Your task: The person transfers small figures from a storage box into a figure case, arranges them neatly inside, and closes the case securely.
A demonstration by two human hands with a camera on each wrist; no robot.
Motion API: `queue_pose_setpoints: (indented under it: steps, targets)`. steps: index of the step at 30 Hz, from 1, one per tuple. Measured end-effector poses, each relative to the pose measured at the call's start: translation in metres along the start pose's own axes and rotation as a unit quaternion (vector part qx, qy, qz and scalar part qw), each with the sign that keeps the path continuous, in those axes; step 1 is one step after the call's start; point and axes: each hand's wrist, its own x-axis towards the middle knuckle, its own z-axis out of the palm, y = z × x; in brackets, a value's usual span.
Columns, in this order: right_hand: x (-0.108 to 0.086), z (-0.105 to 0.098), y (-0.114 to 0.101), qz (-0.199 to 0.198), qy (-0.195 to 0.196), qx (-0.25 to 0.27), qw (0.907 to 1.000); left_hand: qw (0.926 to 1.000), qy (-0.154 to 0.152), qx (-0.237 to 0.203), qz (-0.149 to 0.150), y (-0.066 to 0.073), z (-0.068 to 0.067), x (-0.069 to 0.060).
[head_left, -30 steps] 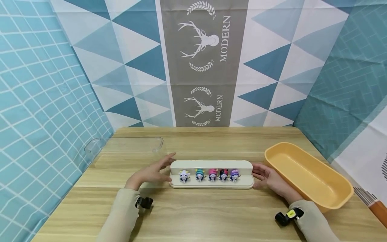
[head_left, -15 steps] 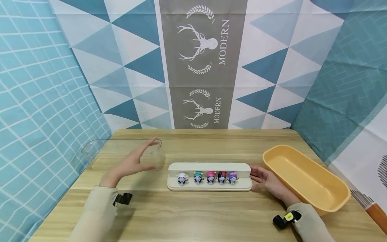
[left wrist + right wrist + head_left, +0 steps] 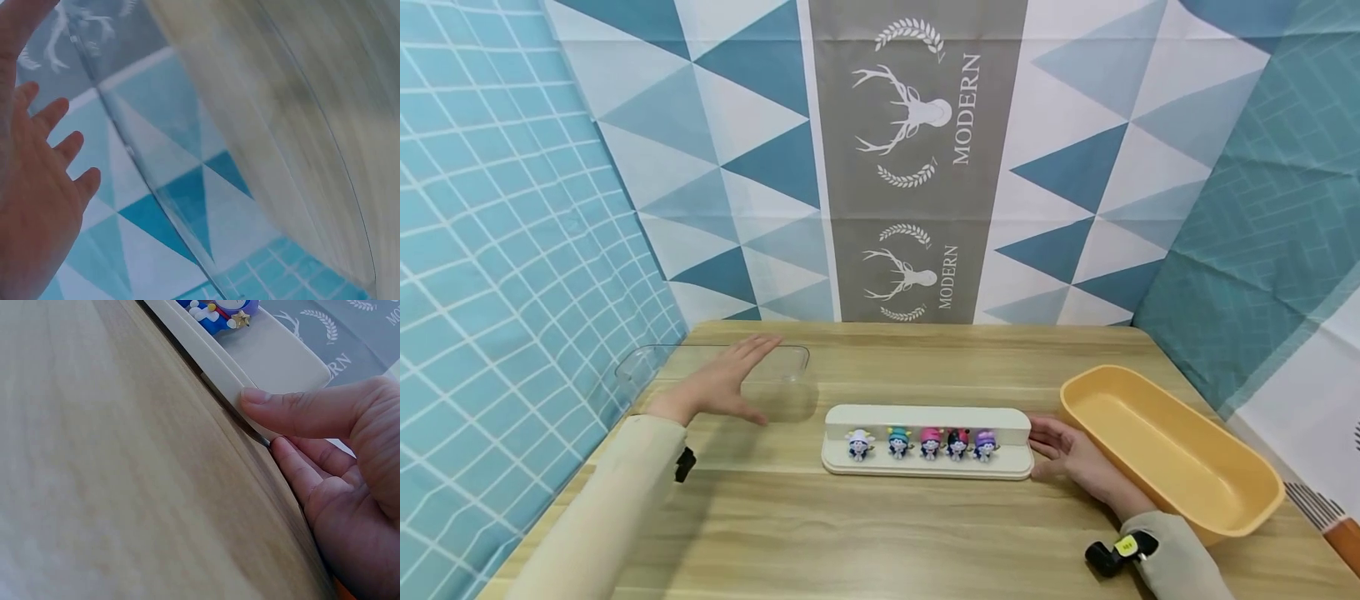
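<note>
A long cream display stand point(image 3: 925, 417) with a raised back step sits mid-table. Several small figurines point(image 3: 931, 444) in white, teal, pink, black-and-red and purple hats stand in a row on its lower ledge. My right hand point(image 3: 1071, 457) holds the stand's right end, its thumb point(image 3: 294, 411) on the base rim and fingertips at the corner. On the left, my left hand point(image 3: 718, 385) hovers with spread fingers above and in front of a clear plastic cover point(image 3: 797, 387). In the left wrist view the cover's transparent edge point(image 3: 150, 181) passes close beside the fingers; contact cannot be made out.
A yellow-orange oblong tub point(image 3: 1165, 450) stands on the right of the wooden table point(image 3: 880, 533), close to the right forearm. Patterned cloth point(image 3: 760, 167) hangs behind the table, and blue tiled cloth point(image 3: 497, 250) on the left.
My left hand has left the stand's left end and moved left to the clear cover. The right hand stays at the stand's right end. The stand and figurines keep their places.
</note>
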Motion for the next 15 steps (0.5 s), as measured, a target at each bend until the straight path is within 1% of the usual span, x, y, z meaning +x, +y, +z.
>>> queue_pose_setpoints:
  steps: [4,7,11,15]
  targets:
    - [-0.001,0.000,0.000,-0.001,-0.004,0.004,1.0000,0.9996,-0.002,0.028,-0.003,-0.012,0.004,0.000]
    - [-0.002,0.000,-0.001,-0.003,-0.002,0.006,1.0000,0.9989,0.000,0.045,-0.011,-0.022,0.007,0.000]
    - [-0.002,0.000,-0.001,-0.004,-0.002,0.004,1.0000,0.9982,0.000,0.055,-0.024,-0.036,0.011,-0.003]
    - [-0.001,0.000,-0.001,-0.007,-0.003,0.002,1.0000,0.9965,0.019,0.078,-0.022,-0.050,0.014,-0.007]
